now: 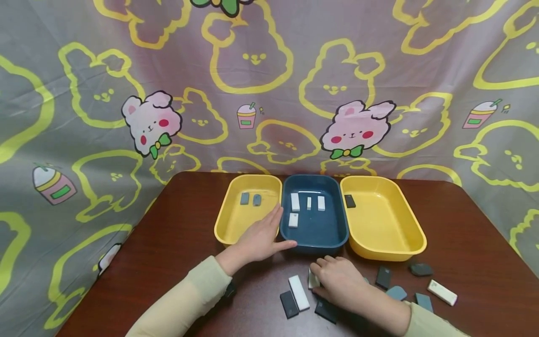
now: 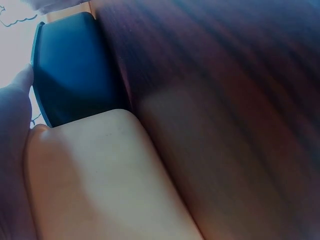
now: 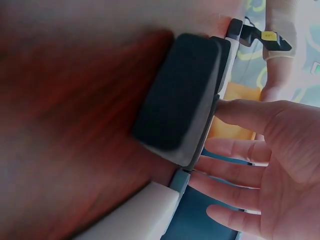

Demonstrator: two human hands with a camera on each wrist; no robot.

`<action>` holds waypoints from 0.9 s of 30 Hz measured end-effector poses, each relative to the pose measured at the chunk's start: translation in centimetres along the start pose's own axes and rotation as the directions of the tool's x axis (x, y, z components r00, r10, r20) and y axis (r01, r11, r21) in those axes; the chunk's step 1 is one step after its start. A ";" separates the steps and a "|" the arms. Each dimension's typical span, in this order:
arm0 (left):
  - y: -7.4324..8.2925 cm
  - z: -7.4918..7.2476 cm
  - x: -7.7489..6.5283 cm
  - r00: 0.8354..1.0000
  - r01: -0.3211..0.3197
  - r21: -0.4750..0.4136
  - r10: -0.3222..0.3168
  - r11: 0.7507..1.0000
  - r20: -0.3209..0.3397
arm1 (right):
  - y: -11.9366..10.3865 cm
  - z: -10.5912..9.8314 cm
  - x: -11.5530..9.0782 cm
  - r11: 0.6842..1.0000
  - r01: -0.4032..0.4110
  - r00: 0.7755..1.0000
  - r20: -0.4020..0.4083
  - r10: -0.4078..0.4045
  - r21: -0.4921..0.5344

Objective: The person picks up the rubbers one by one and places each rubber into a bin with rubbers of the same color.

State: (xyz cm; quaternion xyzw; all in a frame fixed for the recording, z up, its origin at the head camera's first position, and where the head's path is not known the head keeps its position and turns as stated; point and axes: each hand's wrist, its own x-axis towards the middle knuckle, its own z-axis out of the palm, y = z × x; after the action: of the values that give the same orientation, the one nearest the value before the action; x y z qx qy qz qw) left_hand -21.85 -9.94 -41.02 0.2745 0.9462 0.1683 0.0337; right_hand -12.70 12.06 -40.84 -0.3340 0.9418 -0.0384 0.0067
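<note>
My left hand (image 1: 258, 236) lies with straight fingers over the adjoining rims of the left yellow tray (image 1: 223, 229) and the blue tray (image 1: 313, 245). In front of the blue tray, my right hand (image 1: 338, 279) pinches a whitish block (image 1: 313, 280) between thumb and fingers; part of it is hidden under the hand. Close by on the table are a long white block (image 1: 299, 292), a black block (image 1: 289, 304) and another black block (image 1: 326, 311). In the right wrist view a large dark block (image 3: 177, 95) stands before the fingertips and covers what they grip.
Several white blocks (image 1: 295, 202) lie in the blue tray, grey-blue blocks (image 1: 244, 198) in the left yellow one. The right yellow tray (image 1: 387, 252) holds a dark block (image 1: 350, 201). Right of my right hand lie a dark block (image 1: 383, 277), a white block (image 1: 442, 292) and grey-blue pieces (image 1: 396, 293).
</note>
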 end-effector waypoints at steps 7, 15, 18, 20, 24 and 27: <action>-0.1 0.0 0.0 1.000 0.001 0.005 -0.001 1.000 -0.001 | 0.0 0.0 -0.1 1.000 0.017 1.000 -0.016 -0.017 0.000; -0.2 0.1 0.0 1.000 0.007 0.009 -0.007 1.000 0.009 | 0.0 -1.0 -0.5 0.999 0.032 0.999 -0.034 -0.031 0.030; -0.2 0.2 0.1 1.000 0.011 0.003 -0.011 1.000 0.012 | 0.0 -1.9 -0.7 0.999 0.033 0.998 -0.050 -0.031 0.028; -0.2 0.2 0.1 1.000 0.011 -0.001 -0.011 1.000 0.013 | 0.0 -2.5 -0.8 0.999 0.037 0.997 -0.061 -0.035 0.017; -0.2 0.2 0.1 1.000 0.006 -0.004 -0.006 1.000 0.008 | 0.0 -3.6 -0.9 0.999 0.045 0.996 -0.080 -0.046 -0.011; -0.2 0.2 0.0 1.000 0.002 -0.015 -0.002 1.000 0.003 | 0.1 -4.5 -0.9 0.999 0.040 0.995 -0.094 -0.042 -0.029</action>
State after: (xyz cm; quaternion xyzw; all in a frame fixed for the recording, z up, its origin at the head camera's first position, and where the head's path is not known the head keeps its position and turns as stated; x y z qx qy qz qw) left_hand -21.96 -10.06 -41.25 0.2735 0.9451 0.1750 0.0374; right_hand -12.25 13.01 -36.42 -0.3512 0.9344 -0.0415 -0.0432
